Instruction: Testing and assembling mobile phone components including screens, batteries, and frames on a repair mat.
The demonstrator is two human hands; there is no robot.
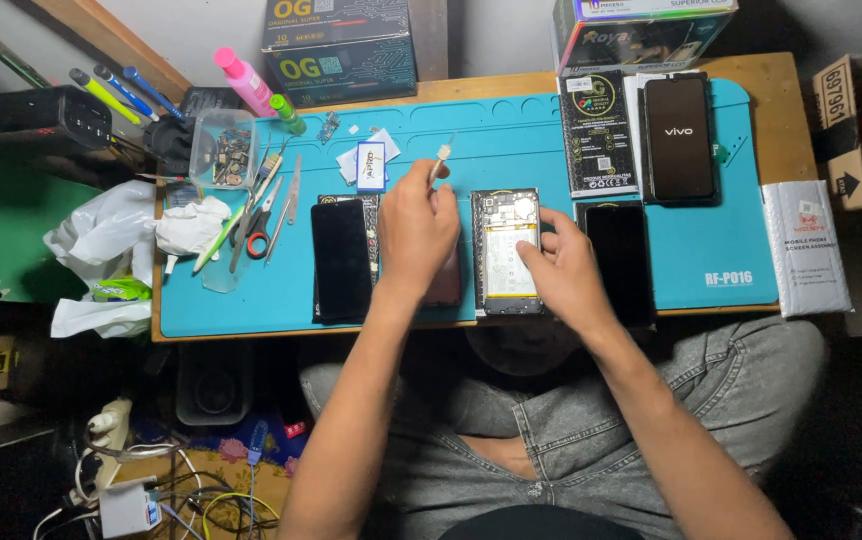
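Where the frame begins at the far left, a crumpled white plastic bag [101, 240] spills off the edge of the teal work mat [471, 140], and above it several coloured pens [116, 92] lie fanned beside a clear plastic tub [221, 148] of small parts. Just right of the tub, a pink bottle [243, 80] leans in the upper left of the frame, and below it scissors [261, 228] and tweezers rest on the mat. Moving toward the centre, a dark phone screen [341, 258] lies face up, just beside the person's left hand [413, 232]. That hand is curled, its fingertips pinching a thin screwdriver [439, 160] whose tip points toward the top of the frame; the hand hovers left of the opened phone [507, 250] and partly covers a dark reddish back cover beneath it. The opened phone lies in the middle of the frame, its back off, its pale battery and circuit board showing. It sits between the two hands. The right hand [561, 268] touches the phone's right edge, fingers bent and pressed against the frame near the battery. Just right of that hand another dark screen [619, 258] lies flat, and in the upper right a lit phone [679, 135] rests beside a black printed packet [598, 135]. A grey pouch [804, 245] lies at the mat's right edge.
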